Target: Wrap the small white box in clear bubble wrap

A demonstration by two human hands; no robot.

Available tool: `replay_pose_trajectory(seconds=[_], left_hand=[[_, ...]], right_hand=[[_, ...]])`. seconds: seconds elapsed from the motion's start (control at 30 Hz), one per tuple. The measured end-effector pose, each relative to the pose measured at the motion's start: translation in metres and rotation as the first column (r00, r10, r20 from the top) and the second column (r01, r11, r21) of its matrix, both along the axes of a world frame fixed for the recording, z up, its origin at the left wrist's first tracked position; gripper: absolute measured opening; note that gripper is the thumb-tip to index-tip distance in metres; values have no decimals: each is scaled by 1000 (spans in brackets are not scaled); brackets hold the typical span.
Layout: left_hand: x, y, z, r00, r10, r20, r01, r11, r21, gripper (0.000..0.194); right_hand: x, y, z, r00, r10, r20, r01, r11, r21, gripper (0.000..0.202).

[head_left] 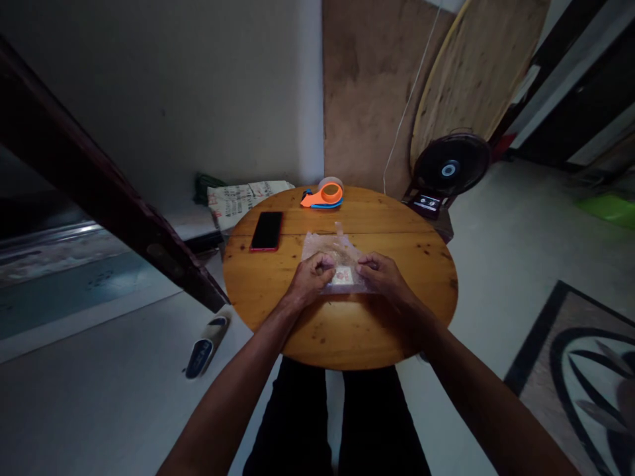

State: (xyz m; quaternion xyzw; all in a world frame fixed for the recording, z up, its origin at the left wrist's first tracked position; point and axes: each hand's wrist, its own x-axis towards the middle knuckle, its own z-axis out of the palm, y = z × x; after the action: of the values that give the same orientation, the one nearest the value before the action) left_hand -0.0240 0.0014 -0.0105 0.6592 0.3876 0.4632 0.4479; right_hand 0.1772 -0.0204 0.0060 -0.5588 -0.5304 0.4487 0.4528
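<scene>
A sheet of clear bubble wrap point(317, 244) lies on the round wooden table in front of me. On its near part rests a small flat white piece with reddish print point(343, 276), perhaps a card or a little box. My left hand point(313, 274) is closed at the left of the white piece, thumb and fingers pinching the wrap there. At the right side, my right hand point(380, 271) pinches the wrap's edge between thumb and forefinger. The remaining fingers of both hands are curled, and their tips are partly hidden.
An orange and blue tape dispenser point(323, 194) stands at the table's far edge. To the left lies a black phone with a red edge point(266, 231). The wooden table point(327, 337) reaches close to my legs. A dark fan point(449, 165) is beyond it, and a slipper point(206, 349) lies on the floor.
</scene>
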Motion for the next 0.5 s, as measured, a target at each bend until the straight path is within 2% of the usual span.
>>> replay_pose_trajectory(seconds=[0.07, 0.17, 0.37, 0.43, 0.5], left_hand=[[0, 0, -1, 1000, 2, -2, -2, 1000, -7, 12], [0, 0, 0, 1000, -7, 12, 7, 1000, -29, 14], [1, -2, 3, 1000, 3, 9, -2, 998, -68, 12], [2, -2, 4, 1000, 7, 3, -7, 998, -67, 13], [2, -2, 5, 1000, 7, -2, -7, 997, -74, 14]], right_hand=[[1, 1, 0, 998, -33, 54, 31, 999, 40, 33], [2, 3, 0, 968, -83, 237, 48, 988, 149, 29], [3, -1, -1, 797, -131, 589, -76, 947, 313, 20], [4, -6, 4, 730, -184, 658, -131, 907, 399, 20], [2, -11, 11, 654, -243, 716, -233, 836, 497, 23]])
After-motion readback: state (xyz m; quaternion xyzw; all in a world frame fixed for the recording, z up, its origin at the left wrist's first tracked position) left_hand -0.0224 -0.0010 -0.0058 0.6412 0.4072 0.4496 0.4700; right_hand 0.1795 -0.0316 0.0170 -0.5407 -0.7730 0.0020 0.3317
